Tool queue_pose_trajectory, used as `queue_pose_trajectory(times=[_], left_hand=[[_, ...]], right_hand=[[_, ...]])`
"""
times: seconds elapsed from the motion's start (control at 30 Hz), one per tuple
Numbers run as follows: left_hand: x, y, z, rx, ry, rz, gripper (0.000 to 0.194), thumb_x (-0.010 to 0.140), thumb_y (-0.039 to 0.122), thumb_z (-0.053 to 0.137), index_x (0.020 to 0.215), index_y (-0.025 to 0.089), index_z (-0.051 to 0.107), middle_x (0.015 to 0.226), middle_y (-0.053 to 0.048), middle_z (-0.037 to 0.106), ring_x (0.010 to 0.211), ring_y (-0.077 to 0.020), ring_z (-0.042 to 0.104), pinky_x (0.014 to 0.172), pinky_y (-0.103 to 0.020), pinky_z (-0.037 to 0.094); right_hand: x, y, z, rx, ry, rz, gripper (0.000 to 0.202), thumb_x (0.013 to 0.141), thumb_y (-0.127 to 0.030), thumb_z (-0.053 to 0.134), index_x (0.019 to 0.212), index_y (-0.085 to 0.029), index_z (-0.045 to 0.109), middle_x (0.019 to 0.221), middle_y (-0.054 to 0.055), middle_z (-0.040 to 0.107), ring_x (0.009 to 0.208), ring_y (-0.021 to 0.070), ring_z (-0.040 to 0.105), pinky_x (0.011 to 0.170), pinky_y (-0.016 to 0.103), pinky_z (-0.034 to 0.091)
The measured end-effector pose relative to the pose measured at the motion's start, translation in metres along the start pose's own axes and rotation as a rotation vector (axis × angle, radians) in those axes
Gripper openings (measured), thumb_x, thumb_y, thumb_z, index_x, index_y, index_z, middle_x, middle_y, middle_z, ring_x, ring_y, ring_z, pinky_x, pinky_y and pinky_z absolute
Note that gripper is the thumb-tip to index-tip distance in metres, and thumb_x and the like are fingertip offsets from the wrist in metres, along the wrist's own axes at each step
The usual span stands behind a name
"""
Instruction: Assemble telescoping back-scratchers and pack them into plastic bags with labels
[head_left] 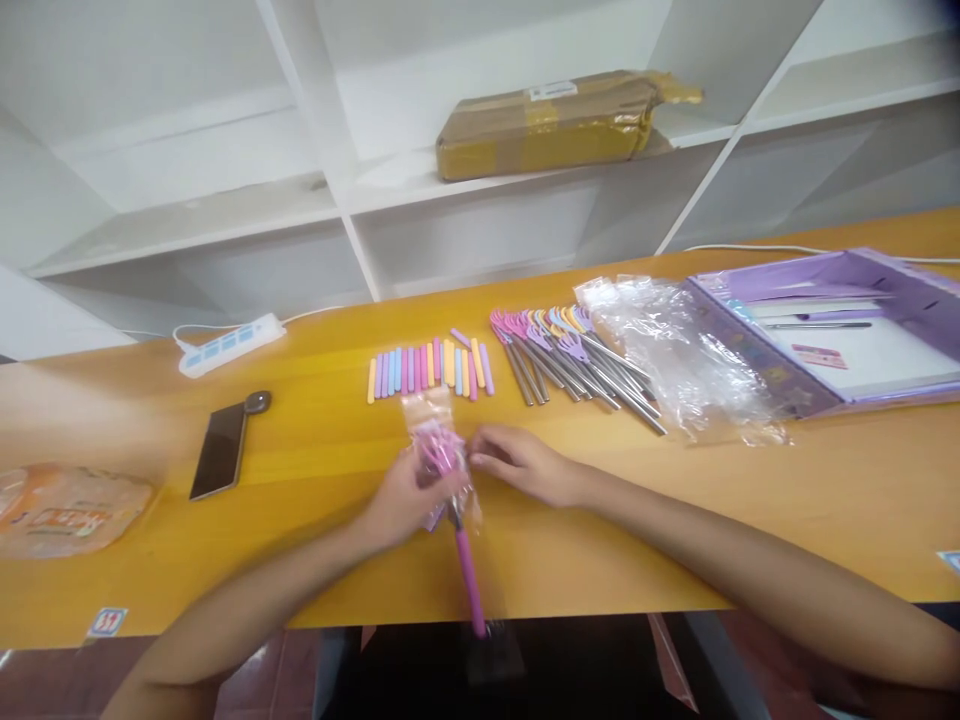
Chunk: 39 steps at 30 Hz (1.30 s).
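Observation:
My left hand (409, 497) is closed around a whisk-like utensil (469, 580) with a pink looped head, a short metal section and a pink handle pointing toward me. Its head lies in a clear plastic bag (429, 408), and the bag's far end extends past my fingers. At the bag's right side, my right hand (517, 462) has its fingertips pinched on the film, though blur makes the exact grip hard to see. Just beyond lies a row of coloured sticks (409, 370). To the right, several similar looped heads on metal rods (577, 370) are heaped.
Clear plastic bags (682, 360) lie beside a purple open box (817, 400) on the right. A phone (219, 450), mouse (258, 402), power strip (232, 345) and orange printed bag (75, 510) are left. A taped carton (547, 130) rests on the white shelf (397, 190).

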<state>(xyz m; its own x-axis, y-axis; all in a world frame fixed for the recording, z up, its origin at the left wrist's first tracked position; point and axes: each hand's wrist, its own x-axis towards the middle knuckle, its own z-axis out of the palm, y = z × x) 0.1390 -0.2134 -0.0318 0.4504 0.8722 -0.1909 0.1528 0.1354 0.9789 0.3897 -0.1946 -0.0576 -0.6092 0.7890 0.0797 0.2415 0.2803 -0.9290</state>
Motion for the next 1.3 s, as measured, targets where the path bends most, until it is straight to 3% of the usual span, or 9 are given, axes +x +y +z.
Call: queue_pose_trajectory(times=[0.07, 0.2, 0.4, 0.57, 0.8, 0.9, 1.03, 1.17, 1.3], left_hand=[[-0.013, -0.014, 0.018, -0.001, -0.148, -0.032, 0.049, 0.087, 0.057, 0.088, 0.107, 0.019, 0.063, 0.088, -0.003, 0.069, 0.076, -0.0182, 0.067, 0.072, -0.033, 0.056], [-0.02, -0.031, 0.032, -0.038, -0.263, -0.023, 0.048, 0.092, 0.062, 0.081, 0.103, 0.02, 0.062, 0.091, -0.004, 0.069, 0.078, -0.0191, 0.068, 0.075, -0.034, 0.058], [-0.009, -0.029, 0.011, -0.132, 0.059, 0.164, 0.049, 0.104, 0.07, 0.058, 0.119, 0.024, 0.067, 0.107, -0.007, 0.074, 0.096, -0.0224, 0.072, 0.086, -0.036, 0.06], [-0.005, -0.038, 0.0, -0.002, 0.28, 0.192, 0.046, 0.106, 0.067, 0.057, 0.104, 0.024, 0.07, 0.102, -0.006, 0.07, 0.093, -0.0212, 0.066, 0.083, -0.035, 0.058], [0.006, -0.043, -0.006, 0.085, 0.161, 0.394, 0.047, 0.11, 0.048, 0.06, 0.15, 0.029, 0.044, 0.108, -0.003, 0.064, 0.091, -0.0173, 0.065, 0.082, -0.033, 0.057], [0.021, -0.049, -0.012, 0.099, 0.114, 0.578, 0.038, 0.113, 0.04, 0.056, 0.143, 0.033, 0.035, 0.109, -0.001, 0.06, 0.088, -0.0144, 0.064, 0.078, -0.031, 0.056], [0.032, -0.054, -0.017, 0.149, 0.109, 0.642, 0.022, 0.113, 0.04, 0.055, 0.117, 0.031, 0.036, 0.105, 0.001, 0.059, 0.088, -0.0146, 0.061, 0.082, -0.033, 0.054], [0.029, -0.051, -0.018, 0.272, 0.079, 0.655, 0.015, 0.112, 0.034, 0.053, 0.107, 0.027, 0.041, 0.11, -0.002, 0.058, 0.097, -0.0174, 0.061, 0.091, -0.038, 0.052], [0.024, -0.048, -0.019, 0.349, 0.061, 0.626, 0.005, 0.11, 0.026, 0.051, 0.115, 0.025, 0.05, 0.114, -0.007, 0.059, 0.105, -0.0211, 0.061, 0.095, -0.04, 0.053]], right_hand=[[0.007, 0.007, 0.006, -0.183, 0.127, -0.011, 0.028, 0.105, -0.041, 0.068, 0.119, -0.017, 0.065, 0.106, 0.008, 0.072, 0.088, 0.0192, 0.065, 0.08, 0.031, 0.049], [0.014, 0.014, 0.016, -0.415, 0.081, 0.031, 0.027, 0.096, -0.02, 0.074, 0.122, -0.019, 0.067, 0.123, 0.01, 0.071, 0.105, 0.0233, 0.069, 0.086, 0.031, 0.048], [0.013, 0.018, 0.024, -0.538, 0.155, 0.055, 0.026, 0.098, -0.034, 0.08, 0.11, -0.017, 0.066, 0.103, 0.007, 0.069, 0.08, 0.0168, 0.06, 0.069, 0.028, 0.038], [0.013, 0.02, 0.014, -0.207, 0.191, 0.048, 0.03, 0.102, -0.044, 0.074, 0.094, -0.019, 0.061, 0.084, 0.001, 0.062, 0.071, 0.0131, 0.052, 0.066, 0.026, 0.036], [0.009, 0.029, -0.02, 0.517, 0.173, 0.169, 0.051, 0.097, -0.067, 0.073, 0.098, -0.02, 0.054, 0.07, -0.003, 0.063, 0.057, 0.0101, 0.051, 0.056, 0.024, 0.037], [0.012, 0.034, -0.018, 0.626, 0.259, 0.144, 0.053, 0.091, -0.065, 0.081, 0.1, -0.021, 0.053, 0.08, 0.0, 0.068, 0.061, 0.0114, 0.061, 0.057, 0.024, 0.044], [0.014, 0.033, -0.008, 0.514, 0.393, -0.043, 0.05, 0.091, -0.051, 0.086, 0.113, -0.024, 0.051, 0.09, 0.0, 0.07, 0.068, 0.0124, 0.066, 0.062, 0.025, 0.051], [0.002, 0.021, -0.005, 0.046, 0.582, -0.43, 0.023, 0.099, -0.026, 0.079, 0.107, -0.026, 0.057, 0.094, 0.003, 0.07, 0.085, 0.0167, 0.071, 0.076, 0.03, 0.058], [-0.014, 0.008, -0.003, -0.484, 0.289, -0.867, 0.01, 0.109, -0.019, 0.061, 0.114, -0.023, 0.069, 0.102, 0.009, 0.078, 0.089, 0.0199, 0.073, 0.074, 0.034, 0.056]])
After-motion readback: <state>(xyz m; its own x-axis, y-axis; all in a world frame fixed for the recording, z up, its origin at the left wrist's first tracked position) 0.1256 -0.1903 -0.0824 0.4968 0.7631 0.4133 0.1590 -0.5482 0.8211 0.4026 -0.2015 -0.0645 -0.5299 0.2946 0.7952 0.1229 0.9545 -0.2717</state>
